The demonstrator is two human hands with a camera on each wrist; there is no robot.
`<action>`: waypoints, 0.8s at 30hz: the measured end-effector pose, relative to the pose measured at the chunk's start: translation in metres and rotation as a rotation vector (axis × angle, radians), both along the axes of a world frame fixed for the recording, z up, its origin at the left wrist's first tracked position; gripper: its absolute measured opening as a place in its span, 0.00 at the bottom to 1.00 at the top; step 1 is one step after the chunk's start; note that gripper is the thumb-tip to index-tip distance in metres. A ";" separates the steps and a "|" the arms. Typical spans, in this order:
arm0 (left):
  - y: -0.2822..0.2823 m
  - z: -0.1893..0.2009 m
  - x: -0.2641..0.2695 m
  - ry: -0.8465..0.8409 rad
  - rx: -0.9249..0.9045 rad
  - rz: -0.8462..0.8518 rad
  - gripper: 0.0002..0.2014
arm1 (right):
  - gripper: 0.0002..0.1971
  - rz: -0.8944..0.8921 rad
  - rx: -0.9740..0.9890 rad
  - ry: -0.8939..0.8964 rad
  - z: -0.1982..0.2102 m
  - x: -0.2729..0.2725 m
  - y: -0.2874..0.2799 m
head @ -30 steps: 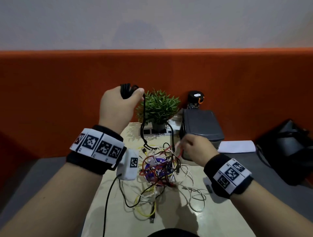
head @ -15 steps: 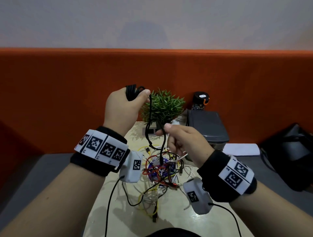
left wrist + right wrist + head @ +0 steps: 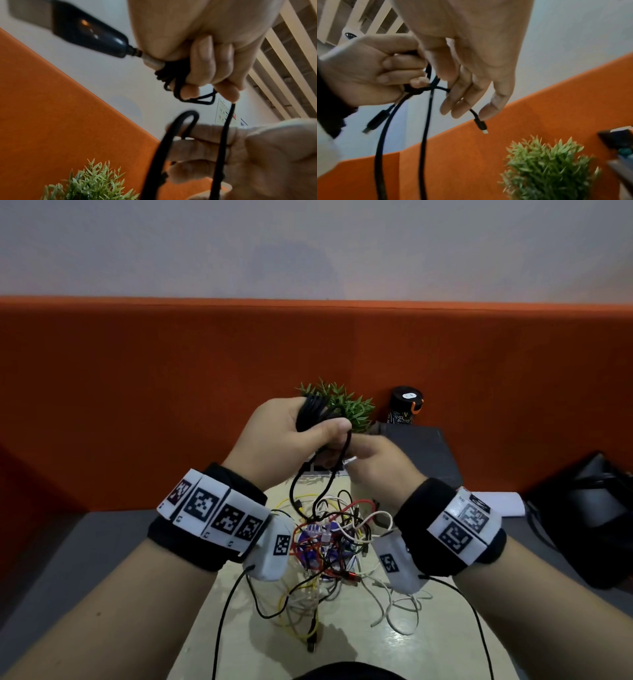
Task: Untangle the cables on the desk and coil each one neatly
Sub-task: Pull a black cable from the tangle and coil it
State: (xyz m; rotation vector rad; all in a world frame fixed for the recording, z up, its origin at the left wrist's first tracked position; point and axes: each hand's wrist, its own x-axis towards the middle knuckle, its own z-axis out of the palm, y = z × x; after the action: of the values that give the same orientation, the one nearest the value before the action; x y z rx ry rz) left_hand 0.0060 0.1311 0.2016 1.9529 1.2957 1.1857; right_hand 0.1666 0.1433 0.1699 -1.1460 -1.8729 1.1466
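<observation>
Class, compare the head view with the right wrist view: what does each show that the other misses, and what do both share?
Only the head view shows the tangle of coloured cables on the desk, plus both wristbands.

Only the right wrist view shows the black cable's two plugs: a larger plug hanging below the left hand, and a small plug by the right hand's fingers.

Both show the left hand gripping the black cable, the right hand at its loops, and the green plant.
</observation>
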 end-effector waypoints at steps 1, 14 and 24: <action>0.001 0.000 0.001 0.004 0.002 0.025 0.14 | 0.24 0.064 -0.064 0.030 -0.002 -0.002 -0.001; 0.008 -0.006 -0.001 0.088 -0.018 0.219 0.13 | 0.13 -0.083 -0.020 0.003 -0.033 -0.005 0.002; 0.024 0.010 -0.054 -0.095 0.153 0.626 0.13 | 0.06 -0.473 -0.009 -0.021 -0.035 0.058 0.023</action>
State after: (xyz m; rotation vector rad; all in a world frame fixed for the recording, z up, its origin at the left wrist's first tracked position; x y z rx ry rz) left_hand -0.0483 0.1546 0.2112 1.5989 1.8852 1.6834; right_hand 0.2242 0.1661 0.1352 -1.5068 -1.4950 0.8757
